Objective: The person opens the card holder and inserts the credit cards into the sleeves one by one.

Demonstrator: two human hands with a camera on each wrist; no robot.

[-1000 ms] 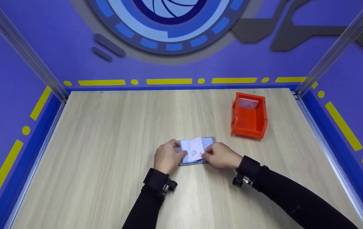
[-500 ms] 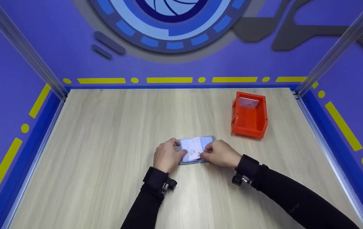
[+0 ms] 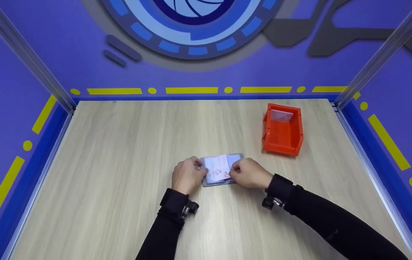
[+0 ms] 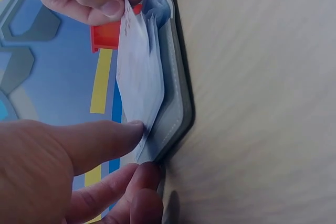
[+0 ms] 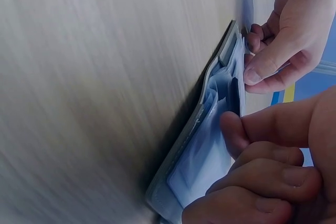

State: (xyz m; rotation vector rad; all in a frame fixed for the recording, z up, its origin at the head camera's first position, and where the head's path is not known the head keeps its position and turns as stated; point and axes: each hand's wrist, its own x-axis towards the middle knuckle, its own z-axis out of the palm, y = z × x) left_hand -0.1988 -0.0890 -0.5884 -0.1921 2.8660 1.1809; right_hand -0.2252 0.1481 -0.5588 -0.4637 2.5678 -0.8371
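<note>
A grey card holder (image 3: pixel 235 159) with stitched edges and clear sleeves lies open on the table. Over its sleeves stands a white card with pink print (image 3: pixel 217 169), slightly lifted on its right side. My right hand (image 3: pixel 252 174) pinches that card's lower right corner between thumb and finger. My left hand (image 3: pixel 186 176) grips the holder's left edge, thumb on the sleeves and fingers curled by the cover. In the left wrist view, the card (image 4: pixel 131 61) leans up off the stitched cover (image 4: pixel 177 87). The right wrist view shows the clear sleeves (image 5: pixel 202 156) fanned up beside my right thumb.
Farther back on the right stands a red open-front bin (image 3: pixel 283 139). A pink-printed card (image 3: pixel 281 116) leans against its inner back wall. Purple panels (image 3: pixel 191 79) wall off the back and both sides of the wooden table (image 3: pixel 126 144).
My left thumb has drawn back a little to the left, uncovering more of the card's left edge. My right hand stays at the card's corner with only small shifts.
</note>
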